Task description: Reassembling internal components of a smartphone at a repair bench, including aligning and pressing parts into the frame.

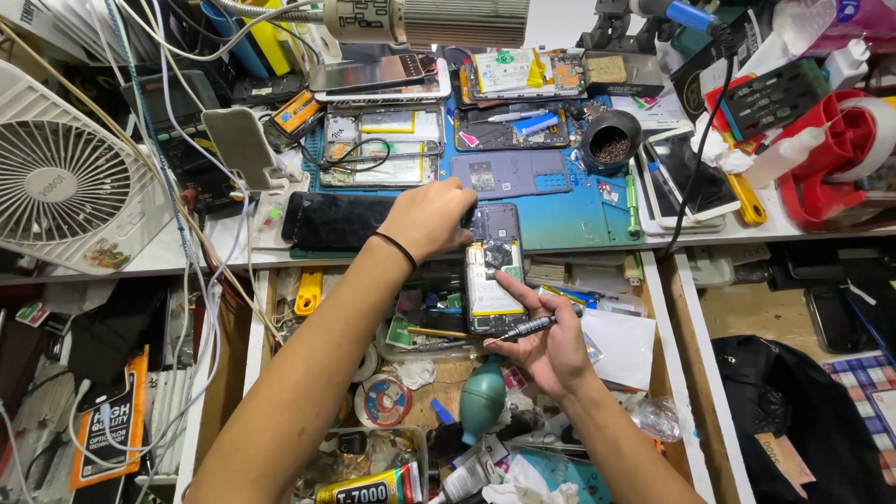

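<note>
Left hand (431, 217) pins the far end of an opened black smartphone with exposed battery (493, 271) at the bench's near edge; right hand (551, 350) grips a slim metal screwdriver (525, 329). Light, rigid, apparently fragile inside: best held by its edges.

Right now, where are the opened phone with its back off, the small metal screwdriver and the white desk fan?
Opened phone with its back off (493, 280): head view, on its pale battery.
Small metal screwdriver (528, 328): head view, on its grey knurled handle.
White desk fan (58, 182): head view, on its round grille.
</note>
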